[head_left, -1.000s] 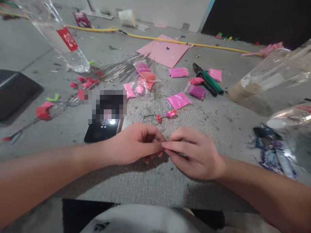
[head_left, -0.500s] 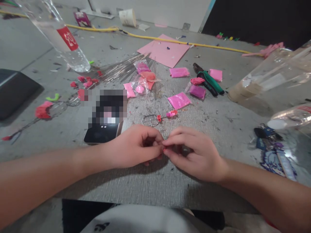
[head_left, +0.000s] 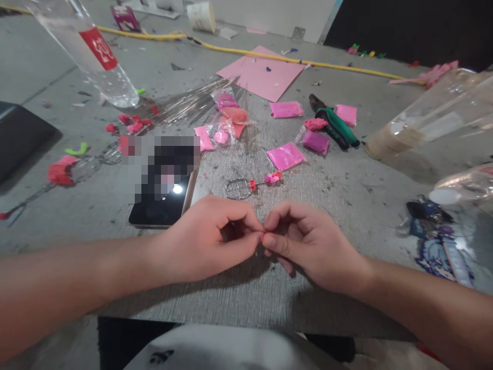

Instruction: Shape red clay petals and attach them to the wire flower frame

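Between the fingertips of both hands is a tiny piece of red clay [head_left: 262, 238], mostly covered by the fingers. My left hand [head_left: 215, 239] is closed in a pinch on its left side. My right hand [head_left: 311, 244] pinches it from the right, thumb and forefinger together. Just beyond the hands lies a small twisted-wire loop [head_left: 238, 189] with red and pink clay bits [head_left: 273, 178] on its stem. A pink clay packet [head_left: 285, 156] rests behind that. Left of my left hand is a phone [head_left: 159, 205] with its screen partly blurred out.
Green-handled pliers [head_left: 339, 126], more clay packets [head_left: 287, 109] and thin wires [head_left: 192, 102] lie farther back. A water bottle [head_left: 100, 56] stands at left, a clear plastic container [head_left: 423, 118] at right. Keychains [head_left: 439, 246] lie near my right forearm. A yellow cable [head_left: 246, 50] crosses the back.
My right fingers have closed in, the thumb now pressing beside the red clay, which shows a little more. My left hand keeps its pinch. The view has shifted slightly.
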